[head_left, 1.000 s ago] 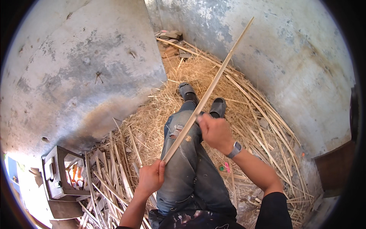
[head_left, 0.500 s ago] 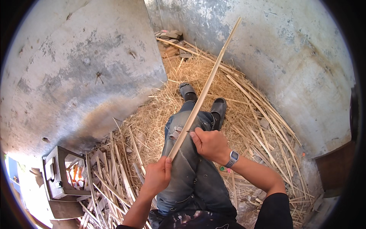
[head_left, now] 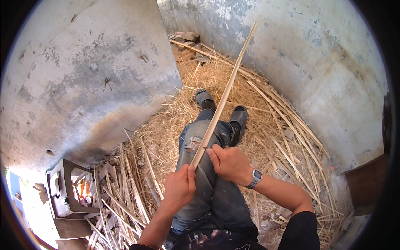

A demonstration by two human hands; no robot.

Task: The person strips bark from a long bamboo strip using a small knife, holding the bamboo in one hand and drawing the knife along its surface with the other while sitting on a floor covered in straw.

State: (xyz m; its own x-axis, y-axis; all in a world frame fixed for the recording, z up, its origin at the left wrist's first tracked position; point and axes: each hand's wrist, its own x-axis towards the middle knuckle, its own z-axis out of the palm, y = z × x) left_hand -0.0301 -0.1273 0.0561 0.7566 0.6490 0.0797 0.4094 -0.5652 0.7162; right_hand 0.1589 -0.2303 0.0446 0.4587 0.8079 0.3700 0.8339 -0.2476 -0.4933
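Observation:
A long pale bamboo stick (head_left: 227, 89) slants from my lap up toward the far wall. My left hand (head_left: 180, 186) grips its near end above my thigh. My right hand (head_left: 228, 163), a watch on its wrist, is closed around a small blade whose tip shows against the stick just above my left hand. Both hands are over my jeans-clad legs (head_left: 204, 166), which stretch forward onto the straw, dark sandals (head_left: 239, 116) on the feet.
Straw and shavings (head_left: 266, 108) cover the floor, with several split bamboo strips (head_left: 125, 187) at my left. Rough concrete walls (head_left: 83, 75) close in at left and right. A small metal stove (head_left: 66, 196) with fire inside stands at the lower left.
My right hand has slid down the stick toward my left hand. The stick's far end has swung left and steeper.

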